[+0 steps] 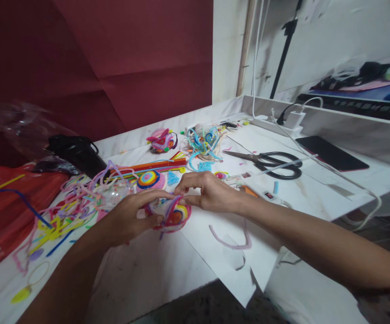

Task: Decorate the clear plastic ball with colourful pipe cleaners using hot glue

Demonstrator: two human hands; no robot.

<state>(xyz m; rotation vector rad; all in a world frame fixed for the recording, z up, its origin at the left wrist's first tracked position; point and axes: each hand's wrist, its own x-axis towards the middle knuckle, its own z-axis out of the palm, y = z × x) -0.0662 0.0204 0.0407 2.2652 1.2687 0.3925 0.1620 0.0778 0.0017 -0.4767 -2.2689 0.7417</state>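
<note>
Both hands hold a round, multicoloured craft piece (178, 217) with a pink rim and yellow and orange rings, just over the near part of the white table. My left hand (132, 215) grips its left side, fingers on top and thumb below. On its upper edge, my right hand (206, 192) pinches the pink rim between thumb and fingers. Behind the piece lies a round disc (148, 180) with rainbow rings and a pink border. A mauve fuzzy strip (230, 246) rests on white paper (215, 252) to the right.
Black scissors (276, 164), a dark phone (332, 153) and a white cable lie at the right. Tangled blue strips (205, 141) and a pink craft piece (162, 140) sit at the back. Colourful strips, a black tool (76, 153) and a red bag (6, 211) are at the left.
</note>
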